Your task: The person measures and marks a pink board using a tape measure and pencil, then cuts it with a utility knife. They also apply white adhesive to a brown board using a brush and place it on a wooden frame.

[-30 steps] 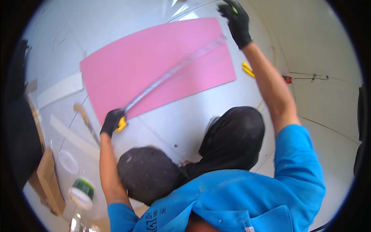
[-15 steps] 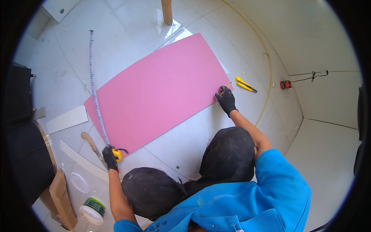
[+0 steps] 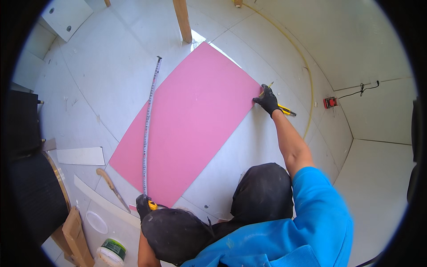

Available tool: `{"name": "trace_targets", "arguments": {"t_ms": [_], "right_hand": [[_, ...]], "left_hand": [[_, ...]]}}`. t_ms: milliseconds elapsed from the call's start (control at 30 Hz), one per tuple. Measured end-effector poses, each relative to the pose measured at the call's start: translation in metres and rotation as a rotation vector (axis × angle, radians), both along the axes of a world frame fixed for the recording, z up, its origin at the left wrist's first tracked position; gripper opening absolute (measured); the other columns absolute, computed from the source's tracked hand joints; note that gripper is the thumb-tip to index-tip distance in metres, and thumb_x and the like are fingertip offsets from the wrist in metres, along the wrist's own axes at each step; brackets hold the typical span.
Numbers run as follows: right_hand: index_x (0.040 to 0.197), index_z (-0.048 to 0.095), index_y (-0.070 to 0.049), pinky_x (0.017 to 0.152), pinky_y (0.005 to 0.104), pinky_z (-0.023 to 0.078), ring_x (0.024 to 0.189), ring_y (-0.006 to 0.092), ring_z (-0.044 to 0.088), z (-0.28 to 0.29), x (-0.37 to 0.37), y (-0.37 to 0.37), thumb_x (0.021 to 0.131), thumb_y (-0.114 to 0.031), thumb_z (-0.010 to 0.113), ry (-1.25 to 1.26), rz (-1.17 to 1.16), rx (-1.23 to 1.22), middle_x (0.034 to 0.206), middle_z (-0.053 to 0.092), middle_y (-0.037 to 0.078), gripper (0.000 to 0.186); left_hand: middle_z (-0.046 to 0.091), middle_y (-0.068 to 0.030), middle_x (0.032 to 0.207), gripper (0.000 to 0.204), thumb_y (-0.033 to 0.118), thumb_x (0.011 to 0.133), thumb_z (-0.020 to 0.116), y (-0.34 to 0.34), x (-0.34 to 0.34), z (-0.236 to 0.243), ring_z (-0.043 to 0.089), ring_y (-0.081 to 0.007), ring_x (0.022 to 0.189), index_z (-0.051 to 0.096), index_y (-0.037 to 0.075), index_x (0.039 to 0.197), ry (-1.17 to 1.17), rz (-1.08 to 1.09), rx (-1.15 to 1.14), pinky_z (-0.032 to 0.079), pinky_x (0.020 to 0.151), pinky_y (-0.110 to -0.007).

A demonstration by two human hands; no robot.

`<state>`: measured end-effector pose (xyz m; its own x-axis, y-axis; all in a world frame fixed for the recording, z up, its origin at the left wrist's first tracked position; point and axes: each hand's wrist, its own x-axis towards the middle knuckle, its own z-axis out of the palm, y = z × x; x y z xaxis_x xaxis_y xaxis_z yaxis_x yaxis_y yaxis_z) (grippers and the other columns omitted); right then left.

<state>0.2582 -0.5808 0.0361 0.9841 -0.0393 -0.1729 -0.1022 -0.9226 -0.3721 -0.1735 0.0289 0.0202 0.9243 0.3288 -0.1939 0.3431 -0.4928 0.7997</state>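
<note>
A large pink board (image 3: pixel 195 120) lies aslant on the tiled floor in front of my knees. My left hand (image 3: pixel 143 205), in a black glove, is closed around a yellow tape measure (image 3: pixel 152 205) at the board's near left corner; my knee hides part of it. Its long blade (image 3: pixel 148 133) runs out across the board, the hooked end reaching past the far left edge. At the board's right corner my gloved right hand (image 3: pixel 267 103) holds a pencil (image 3: pixel 271 84), thumb touching the board. Just beyond that wrist lies a yellow utility knife (image 3: pixel 286 109), partly covered.
On the left lie a wooden-handled saw (image 3: pixel 106 179), a white strip (image 3: pixel 82 156) and a white lid (image 3: pixel 96 222), with a bucket (image 3: pixel 113 249) nearer me. A wooden leg (image 3: pixel 182 20) stands beyond the board. A yellow hose (image 3: pixel 311 84) and a red corded device (image 3: pixel 330 103) are at right.
The board has turned counterclockwise, its right corner moving up and its left end coming nearer me. Both hands moved along with it, and the tape's end swung right.
</note>
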Motion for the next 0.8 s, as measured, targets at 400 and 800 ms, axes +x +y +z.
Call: {"name": "trace_targets", "arguments": {"t_ms": [400,800], "right_hand": [[0.116,0.055,-0.006,0.082,0.0458,0.048,0.096,0.0347,0.063,0.025,-0.087,-0.043,0.068,-0.057,0.075,0.208,0.177,-0.422,0.098,0.067,0.016,0.073],[0.134,0.047,-0.005,0.102,0.0402,0.043,0.122,0.0319,0.053,0.059,-0.161,-0.024,0.083,-0.038,0.07,0.112,0.081,-0.085,0.132,0.055,0.017,0.065]], "left_hand": [[0.057,-0.0126,0.078,0.011,0.008,0.089,0.053,0.042,-0.003,0.007,0.06,-0.0291,0.078,0.059,0.003,0.081,0.125,-0.277,0.192,0.048,0.069,-0.041],[0.062,-0.008,0.065,0.016,0.018,0.085,0.057,0.03,0.216,0.017,0.064,-0.0261,0.061,0.062,0.011,0.072,0.066,-0.754,0.3,0.049,0.058,-0.038]]}}
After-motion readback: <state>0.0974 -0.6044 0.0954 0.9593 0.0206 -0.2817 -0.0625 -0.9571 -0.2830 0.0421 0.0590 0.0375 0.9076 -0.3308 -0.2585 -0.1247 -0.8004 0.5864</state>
